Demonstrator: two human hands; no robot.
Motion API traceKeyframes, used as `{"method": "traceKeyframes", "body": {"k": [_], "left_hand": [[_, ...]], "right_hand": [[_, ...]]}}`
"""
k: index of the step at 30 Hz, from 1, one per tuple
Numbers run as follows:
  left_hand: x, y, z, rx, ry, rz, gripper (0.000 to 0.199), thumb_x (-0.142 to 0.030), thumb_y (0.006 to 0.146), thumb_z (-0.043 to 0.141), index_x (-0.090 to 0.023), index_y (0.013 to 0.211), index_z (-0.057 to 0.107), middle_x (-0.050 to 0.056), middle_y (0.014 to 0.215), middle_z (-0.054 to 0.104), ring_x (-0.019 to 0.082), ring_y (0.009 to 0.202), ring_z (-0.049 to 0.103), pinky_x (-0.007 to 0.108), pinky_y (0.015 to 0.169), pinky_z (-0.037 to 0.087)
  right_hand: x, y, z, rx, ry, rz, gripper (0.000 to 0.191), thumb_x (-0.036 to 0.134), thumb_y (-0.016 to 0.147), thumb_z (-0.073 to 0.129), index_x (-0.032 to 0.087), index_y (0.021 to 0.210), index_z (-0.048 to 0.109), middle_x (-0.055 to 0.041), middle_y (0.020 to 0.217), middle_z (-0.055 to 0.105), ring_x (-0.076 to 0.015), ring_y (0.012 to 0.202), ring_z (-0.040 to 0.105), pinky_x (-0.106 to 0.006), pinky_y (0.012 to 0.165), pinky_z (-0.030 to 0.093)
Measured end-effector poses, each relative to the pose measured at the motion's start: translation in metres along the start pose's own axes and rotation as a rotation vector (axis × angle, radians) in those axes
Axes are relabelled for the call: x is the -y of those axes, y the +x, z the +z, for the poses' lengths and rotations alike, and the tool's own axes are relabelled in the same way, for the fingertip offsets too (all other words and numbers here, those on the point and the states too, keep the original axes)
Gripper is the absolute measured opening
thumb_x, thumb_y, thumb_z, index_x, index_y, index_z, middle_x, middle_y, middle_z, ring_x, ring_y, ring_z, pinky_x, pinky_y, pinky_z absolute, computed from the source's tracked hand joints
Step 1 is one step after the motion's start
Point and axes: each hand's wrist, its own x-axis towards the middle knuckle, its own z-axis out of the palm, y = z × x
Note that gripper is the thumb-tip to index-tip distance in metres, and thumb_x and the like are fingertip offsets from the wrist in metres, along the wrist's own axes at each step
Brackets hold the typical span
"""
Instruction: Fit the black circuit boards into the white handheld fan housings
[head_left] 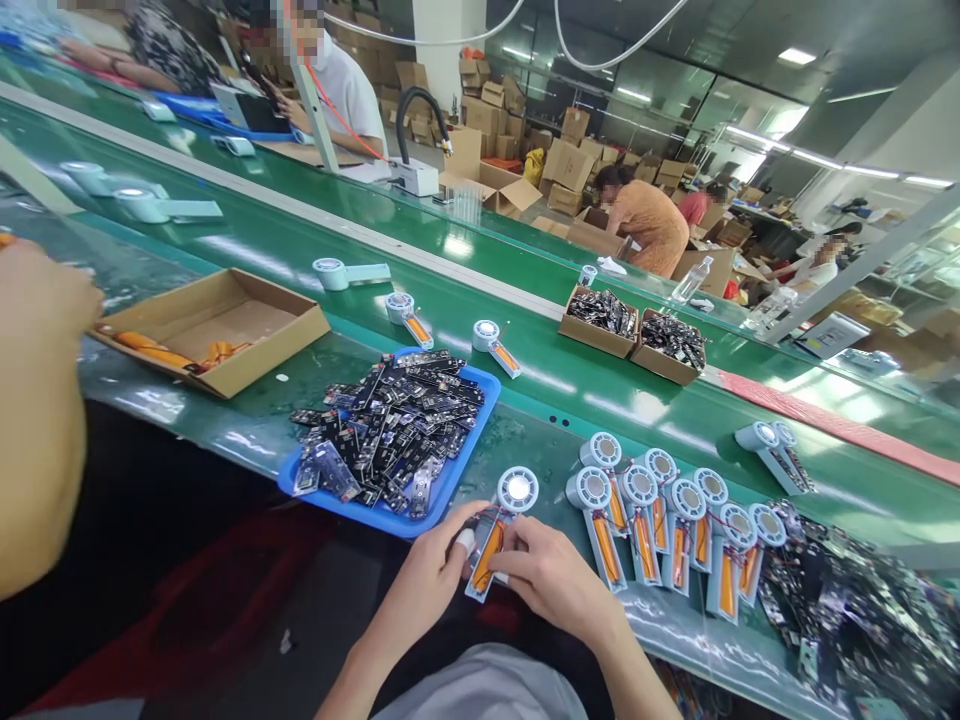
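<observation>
Co-worker's forearm [34,450] juts in left of blue tray [486,400] and fan [518,490].

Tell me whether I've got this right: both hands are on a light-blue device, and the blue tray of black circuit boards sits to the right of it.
Wrong side: in the head view, the blue tray of black circuit boards sits left of the light-blue device. Left hand and right hand are indeed on it.

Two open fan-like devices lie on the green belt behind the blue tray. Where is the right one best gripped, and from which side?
Probably hold the right device by its round head, from above, across the side wall: the head stands thicker than the handle, which lies open with an orange piece exposed.
</observation>
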Motion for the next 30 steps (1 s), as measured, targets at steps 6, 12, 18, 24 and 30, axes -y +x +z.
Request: {"method": "traceKeyframes", "body": {"k": [6, 12, 18, 24, 30], "left_hand": [[0.0, 0.003, 0.0, 0.005, -0.011, 0.007, 0.048, -0.014, 0.089, 0.034, -0.019, 0.126, 0.064, 0.005, 0.093, 0.075, 0.014, 0.06, 0.066, 0.027, 0.068, 0.059], [-0.01, -0.003, 0.0, -0.08, 0.512, 0.255, 0.062, 0.0, 0.086, 0.031, -0.025, 0.128, 0.068, 0.009, 0.098, 0.071, 0.022, 0.086, 0.072, 0.032, 0.077, 0.06], [-0.025, -0.01, -0.004, 0.026, 0.753, 0.285, 0.068, 0.003, 0.086, 0.032, -0.033, 0.133, 0.065, 0.007, 0.101, 0.071, 0.02, 0.08, 0.073, 0.025, 0.068, 0.058], [-0.024, -0.008, -0.003, 0.046, 0.492, 0.251, 0.062, -0.002, 0.087, 0.029, -0.03, 0.125, 0.07, 0.007, 0.1, 0.074, 0.02, 0.084, 0.075, 0.027, 0.073, 0.06], [-0.016, -0.005, 0.01, -0.147, 0.033, 0.013, 0.039, -0.028, 0.094, 0.043, -0.021, 0.13, 0.056, 0.008, 0.098, 0.079, 0.022, 0.08, 0.078, 0.033, 0.074, 0.064]], "right_hand": [[-0.007, -0.005, 0.009, -0.246, 0.364, 0.018, 0.028, 0.013, 0.1, 0.051, 0.024, 0.107, 0.075, -0.0079, 0.11, 0.067, -0.0184, 0.098, 0.066, -0.028, 0.086, 0.052], [-0.011, 0.008, 0.029, -0.51, 0.847, 0.399, 0.02, 0.036, 0.093, 0.065, 0.019, 0.102, 0.073, -0.005, 0.082, 0.073, -0.0173, 0.067, 0.067, -0.027, 0.061, 0.057], [0.0, 0.019, 0.036, -0.631, 0.919, 0.431, 0.012, 0.029, 0.086, 0.067, 0.019, 0.089, 0.074, -0.005, 0.082, 0.073, -0.0188, 0.073, 0.069, -0.028, 0.066, 0.058], [0.004, 0.014, 0.028, -0.633, 0.695, 0.354, 0.019, 0.022, 0.09, 0.06, 0.02, 0.1, 0.076, -0.0066, 0.091, 0.076, -0.0195, 0.082, 0.072, -0.03, 0.076, 0.058], [0.009, 0.015, 0.022, -0.64, 0.531, 0.346, 0.018, 0.017, 0.09, 0.055, 0.019, 0.09, 0.073, -0.0047, 0.084, 0.074, -0.0165, 0.073, 0.068, -0.026, 0.069, 0.055]]}}
